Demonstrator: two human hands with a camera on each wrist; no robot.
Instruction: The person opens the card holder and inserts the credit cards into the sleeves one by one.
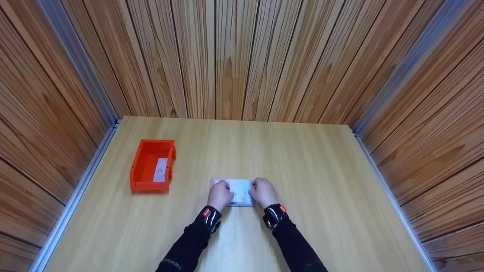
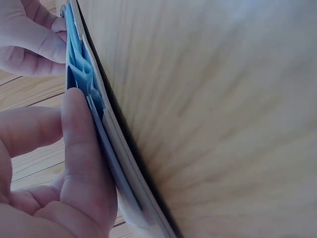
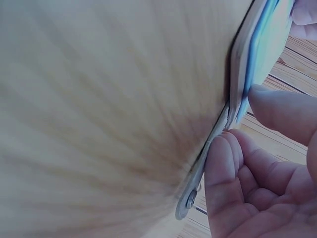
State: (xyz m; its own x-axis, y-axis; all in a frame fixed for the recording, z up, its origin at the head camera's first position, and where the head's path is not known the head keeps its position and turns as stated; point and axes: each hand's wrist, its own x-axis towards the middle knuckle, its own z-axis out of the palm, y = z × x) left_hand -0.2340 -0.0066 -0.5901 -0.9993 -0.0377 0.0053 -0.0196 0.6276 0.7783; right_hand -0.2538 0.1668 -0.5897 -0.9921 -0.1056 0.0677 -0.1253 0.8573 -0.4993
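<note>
A small wallet point(image 1: 240, 193) with a pale white-blue face lies on the table in front of me, in the head view. My left hand point(image 1: 220, 194) pinches its left side, the thumb along the edge. My right hand point(image 1: 264, 192) grips the right side. In the left wrist view, blue pleated lining point(image 2: 81, 72) shows between its layers, beside a stiff dark-edged flap. The right wrist view shows my right thumb point(image 3: 277, 109) on the blue-edged upper face and curled fingers at a strap with a metal snap point(image 3: 191, 199). Part of the face is hidden under the hands.
An orange open bin point(image 1: 149, 186) stands at the left of the wooden table point(image 1: 321, 196), with a white patterned slip point(image 1: 160, 170) inside on its right side. Wood-panelled walls point(image 1: 234, 60) with metal corner rails enclose the table at the back and sides.
</note>
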